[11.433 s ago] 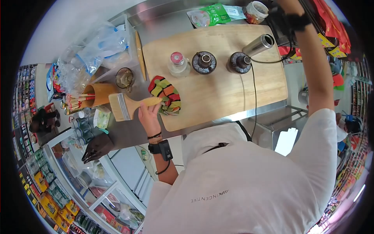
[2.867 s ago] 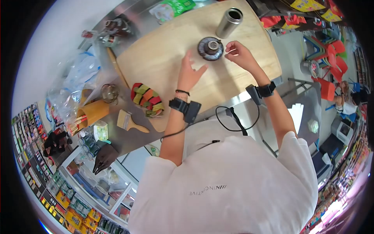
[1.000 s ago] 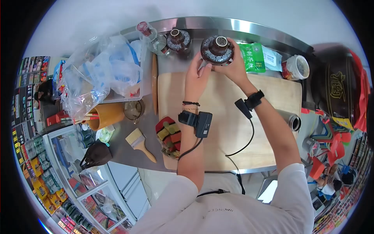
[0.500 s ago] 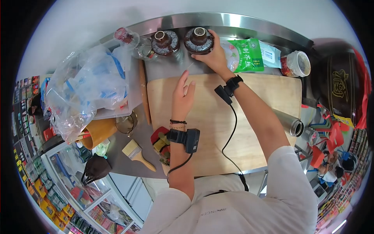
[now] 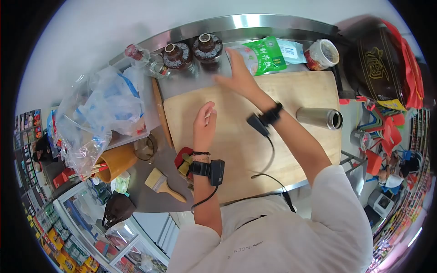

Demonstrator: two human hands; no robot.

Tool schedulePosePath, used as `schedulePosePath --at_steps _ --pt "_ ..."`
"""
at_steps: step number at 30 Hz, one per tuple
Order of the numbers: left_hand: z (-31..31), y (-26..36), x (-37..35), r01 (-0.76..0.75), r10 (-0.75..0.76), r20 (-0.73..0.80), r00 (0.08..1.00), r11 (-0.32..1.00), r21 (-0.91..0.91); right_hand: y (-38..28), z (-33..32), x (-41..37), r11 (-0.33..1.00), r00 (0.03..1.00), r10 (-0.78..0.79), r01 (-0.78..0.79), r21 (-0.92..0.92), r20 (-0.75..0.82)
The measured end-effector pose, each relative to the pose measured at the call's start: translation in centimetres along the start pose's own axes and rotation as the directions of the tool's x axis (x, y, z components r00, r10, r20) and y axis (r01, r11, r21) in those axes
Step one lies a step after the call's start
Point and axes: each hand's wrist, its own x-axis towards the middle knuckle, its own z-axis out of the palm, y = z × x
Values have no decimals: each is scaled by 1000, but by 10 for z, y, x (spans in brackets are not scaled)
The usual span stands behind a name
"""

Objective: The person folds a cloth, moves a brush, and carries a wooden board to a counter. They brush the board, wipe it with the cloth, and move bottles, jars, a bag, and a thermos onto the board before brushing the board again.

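My right hand (image 5: 240, 78) is open, thumb and fingers spread, with nothing in it. It hovers at the back edge of the wooden board (image 5: 268, 154), just right of a dark brown patterned bottle (image 5: 207, 48) and apart from it. A similar brown bottle (image 5: 176, 57) stands to the left, beside a clear glass bottle (image 5: 148, 60) with a red cap. Near my right fingertips lies a green food packet (image 5: 266, 55). My left hand (image 5: 204, 125) is above the board's left part, fingers loosely bent and holding nothing visible.
Left are a rolling pin (image 5: 162, 113), clear plastic bags (image 5: 100, 102), a tipped orange-brown container (image 5: 116, 163) and a wide brush (image 5: 164, 184). A steel flask (image 5: 316, 117) lies on the board's right side. A tub (image 5: 322, 54) and large dark jar (image 5: 378, 63) are at the right.
My right hand has let go of the right brown bottle and drawn back from it. My left hand has lowered slightly, its fingers bending. The view has shifted.
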Motion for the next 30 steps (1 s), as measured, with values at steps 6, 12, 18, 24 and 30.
schedulePosePath --at_steps 6,12,18,24,30 --pt "38 -19 -1 -21 17 117 993 999 28 -123 -213 -81 931 879 162 -287 226 448" --pt "57 -44 37 -250 245 52 968 929 275 -53 -357 -30 903 835 396 -430 5 383" --pt "98 -36 73 -290 388 -64 920 779 557 84 -295 19 844 612 533 -334 -419 585" --pt "139 -58 106 -119 421 -212 882 634 764 162 -222 50 773 692 541 -185 -607 478" --pt "160 -50 118 -31 306 -266 914 707 706 208 -189 53 627 744 626 -304 -717 232"
